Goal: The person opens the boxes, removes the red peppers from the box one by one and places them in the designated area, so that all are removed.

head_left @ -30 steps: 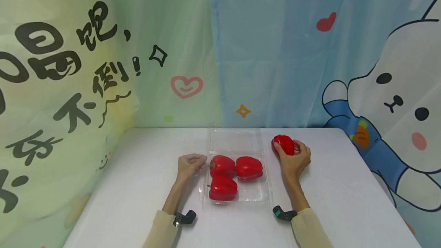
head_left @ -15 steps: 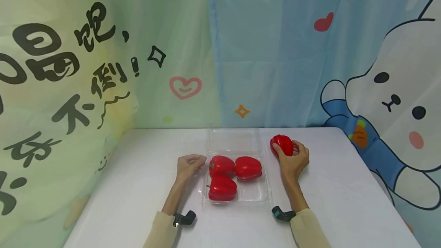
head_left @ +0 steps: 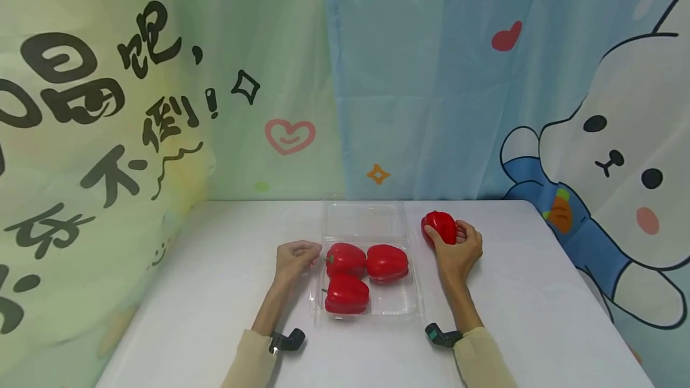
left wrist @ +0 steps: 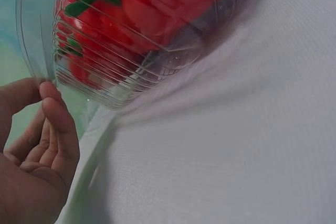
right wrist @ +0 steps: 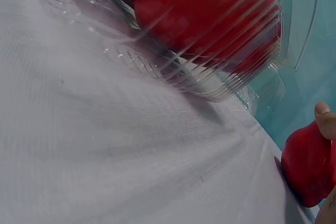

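Observation:
In the head view a clear plastic clamshell box (head_left: 396, 305) stands mid-table with its lid (head_left: 365, 220) folded back. Three red bell peppers (head_left: 347, 294) lie in it, two at the back and one at the front left. My left hand (head_left: 293, 259) pinches the box's left rim; in the left wrist view thumb and finger (left wrist: 50, 93) meet at the plastic edge. To the right of the box, my right hand (head_left: 459, 253) grips another red bell pepper (head_left: 439, 224). The right wrist view shows this pepper (right wrist: 307, 166) low by the table, most of the hand cut off.
The white tabletop (head_left: 215, 268) extends on both sides of the box. A printed curtain (head_left: 399, 76) hangs behind the table's back edge. Each wrist wears a dark camera mount (head_left: 288, 340).
Both hands and the peppers stay in place; the head view shifts only very slightly.

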`<state>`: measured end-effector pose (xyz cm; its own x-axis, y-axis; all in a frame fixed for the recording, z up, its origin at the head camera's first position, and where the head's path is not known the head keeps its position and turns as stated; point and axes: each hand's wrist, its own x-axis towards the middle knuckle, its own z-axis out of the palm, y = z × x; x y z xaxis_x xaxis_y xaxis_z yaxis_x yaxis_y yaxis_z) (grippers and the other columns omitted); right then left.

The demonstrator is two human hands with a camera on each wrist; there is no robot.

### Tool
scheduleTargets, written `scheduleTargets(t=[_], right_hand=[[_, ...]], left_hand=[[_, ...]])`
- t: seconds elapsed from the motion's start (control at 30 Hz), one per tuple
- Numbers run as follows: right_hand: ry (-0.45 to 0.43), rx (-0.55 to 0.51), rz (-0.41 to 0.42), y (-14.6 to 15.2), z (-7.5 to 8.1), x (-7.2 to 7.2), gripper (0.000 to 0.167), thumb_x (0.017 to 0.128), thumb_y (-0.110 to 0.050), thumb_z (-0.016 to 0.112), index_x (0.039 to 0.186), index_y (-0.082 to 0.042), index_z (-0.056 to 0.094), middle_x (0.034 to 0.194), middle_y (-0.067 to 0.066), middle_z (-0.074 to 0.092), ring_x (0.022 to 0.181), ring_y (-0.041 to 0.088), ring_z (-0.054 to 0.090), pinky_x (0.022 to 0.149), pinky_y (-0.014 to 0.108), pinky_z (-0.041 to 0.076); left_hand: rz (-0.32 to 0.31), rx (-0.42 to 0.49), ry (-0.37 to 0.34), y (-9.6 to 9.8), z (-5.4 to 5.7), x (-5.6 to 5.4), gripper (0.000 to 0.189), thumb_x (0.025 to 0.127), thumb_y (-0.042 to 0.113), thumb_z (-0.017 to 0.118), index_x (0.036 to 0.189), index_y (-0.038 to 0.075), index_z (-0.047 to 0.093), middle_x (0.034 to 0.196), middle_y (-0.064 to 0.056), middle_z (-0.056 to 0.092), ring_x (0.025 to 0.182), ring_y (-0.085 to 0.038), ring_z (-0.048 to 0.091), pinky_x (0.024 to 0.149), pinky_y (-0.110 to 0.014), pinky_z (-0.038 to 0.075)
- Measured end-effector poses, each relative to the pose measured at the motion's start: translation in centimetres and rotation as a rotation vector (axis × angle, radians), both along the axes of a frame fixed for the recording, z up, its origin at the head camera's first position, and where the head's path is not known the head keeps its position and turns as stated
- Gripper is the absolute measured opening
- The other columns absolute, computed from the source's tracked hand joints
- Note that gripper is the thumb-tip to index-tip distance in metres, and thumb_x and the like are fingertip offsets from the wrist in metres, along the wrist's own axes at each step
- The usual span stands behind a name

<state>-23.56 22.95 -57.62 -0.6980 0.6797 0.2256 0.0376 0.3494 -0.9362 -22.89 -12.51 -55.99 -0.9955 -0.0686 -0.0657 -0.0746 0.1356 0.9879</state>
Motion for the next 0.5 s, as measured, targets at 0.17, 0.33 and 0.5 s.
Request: scheduleTargets(t=[0.17,0.33,0.5], right_hand=[[0.003,0.002,0.004,0.06,0.04,-0.07,0.075,0.088,-0.029,0.093,0.15,-0.009,0.056,0.151,0.016,0.058,0.137,0.03,0.054,0.114,0.061,0.055],[0.004,-0.004,0.006,0.12,-0.09,-0.18,0.075,0.087,-0.028,0.093,0.15,-0.008,0.056,0.152,0.016,0.058,0.137,0.03,0.054,0.114,0.06,0.055],[0.011,-0.003,-0.002,0.09,-0.05,-0.14,0.075,0.087,-0.028,0.093,0.149,-0.007,0.057,0.151,0.017,0.059,0.136,0.031,0.054,0.114,0.06,0.055]], left_hand=[[-0.007,-0.004,0.003,-0.11,0.1,-0.04,0.023,0.097,0.02,0.081,0.106,-0.001,0.081,0.083,-0.016,0.08,0.071,-0.013,0.069,0.068,-0.022,0.055],[-0.005,0.002,-0.007,-0.14,0.07,-0.1,0.023,0.097,0.021,0.081,0.106,-0.001,0.081,0.084,-0.015,0.08,0.072,-0.013,0.069,0.07,-0.022,0.057],[-0.001,0.008,-0.009,-0.11,-0.03,-0.11,0.023,0.097,0.02,0.082,0.105,-0.001,0.081,0.086,-0.016,0.081,0.071,-0.013,0.07,0.069,-0.021,0.057]])
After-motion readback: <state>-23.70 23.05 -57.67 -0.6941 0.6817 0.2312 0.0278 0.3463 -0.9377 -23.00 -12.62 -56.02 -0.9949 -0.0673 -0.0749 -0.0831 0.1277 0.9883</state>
